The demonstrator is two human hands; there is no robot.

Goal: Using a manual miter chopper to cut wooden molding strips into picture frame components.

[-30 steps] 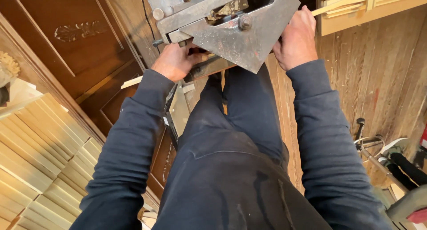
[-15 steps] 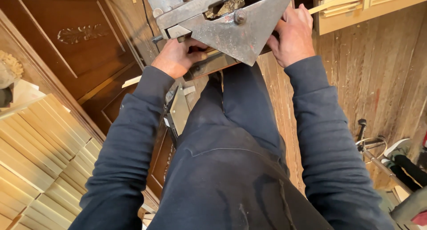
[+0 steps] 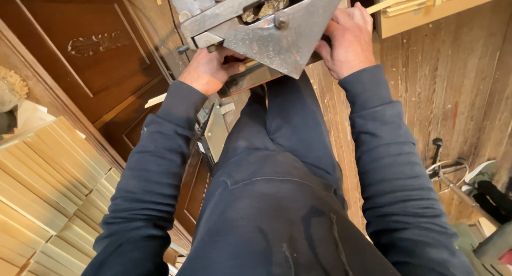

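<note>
Overhead, left hand (image 3: 210, 70) grip curled under grey metal machine (image 3: 261, 28), right hand (image 3: 349, 41) pinching thin wooden strip (image 3: 392, 1).

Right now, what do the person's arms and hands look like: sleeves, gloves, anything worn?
Both arms are in long dark navy sleeves with ribbed cuffs ending at the wrists, plain, with no visible markings. The left hand and right hand are bare: no gloves, and no rings or watch visible from the head view. The same dark navy fabric covers the torso, with a few darker stains.
</note>
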